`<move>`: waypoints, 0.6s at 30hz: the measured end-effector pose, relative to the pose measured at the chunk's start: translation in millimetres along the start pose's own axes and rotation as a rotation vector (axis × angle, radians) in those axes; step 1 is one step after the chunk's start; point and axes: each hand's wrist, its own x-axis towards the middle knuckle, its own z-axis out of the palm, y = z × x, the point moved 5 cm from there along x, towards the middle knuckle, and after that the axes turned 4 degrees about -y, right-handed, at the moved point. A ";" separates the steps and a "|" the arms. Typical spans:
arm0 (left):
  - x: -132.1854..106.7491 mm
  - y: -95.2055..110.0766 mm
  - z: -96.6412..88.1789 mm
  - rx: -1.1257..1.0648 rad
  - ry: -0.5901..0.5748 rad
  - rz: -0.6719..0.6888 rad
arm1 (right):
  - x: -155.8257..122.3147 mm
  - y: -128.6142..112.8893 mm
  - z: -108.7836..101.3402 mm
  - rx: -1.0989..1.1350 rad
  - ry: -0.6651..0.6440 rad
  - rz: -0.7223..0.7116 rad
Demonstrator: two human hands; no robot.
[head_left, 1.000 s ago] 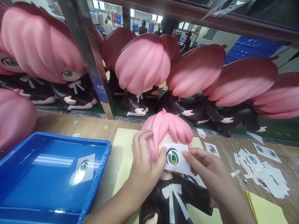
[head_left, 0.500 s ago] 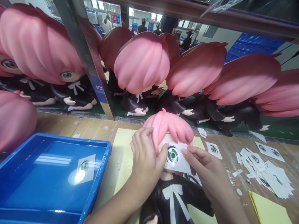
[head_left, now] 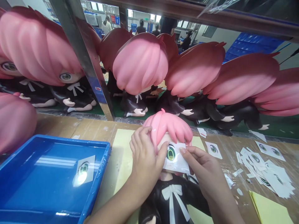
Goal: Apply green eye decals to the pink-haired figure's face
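A pink-haired figure [head_left: 174,124] in a black dress with a white bow [head_left: 172,191] lies face up before me. My left hand [head_left: 146,154] is closed around the side of its head, fingers on the hair, thumb on the left edge of an eye decal [head_left: 177,165]. This white square carries a printed green eye and lies against the face. Thumb and fingers of my right hand [head_left: 203,166] pinch its right edge. Under the figure is a yellow sheet [head_left: 122,146]. Behind my right hand, part of another printed eye piece shows.
On the left, a blue tray [head_left: 70,139] of water holds another eye decal [head_left: 85,168]. Cut decals [head_left: 263,168] and yellow paper [head_left: 268,205] lie at right. Large pink-haired figures [head_left: 141,62] line the shelf behind a metal post [head_left: 90,65]. People are in the background.
The eye decal has shifted very slightly left and its printed eye sits a little further under my left thumb. Both hands keep nearly the same hold; the view has moved slightly.
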 end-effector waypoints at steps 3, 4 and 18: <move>0.7 0.4 -0.5 -0.008 0.004 0.002 | 1.0 -1.0 0.8 0.011 -0.001 -0.006; 1.0 0.8 -0.6 -0.007 0.008 0.007 | 1.2 -1.3 1.5 0.016 -0.003 -0.005; 7.4 2.2 1.1 0.036 0.025 0.002 | 3.7 -0.4 1.9 0.018 -0.050 0.036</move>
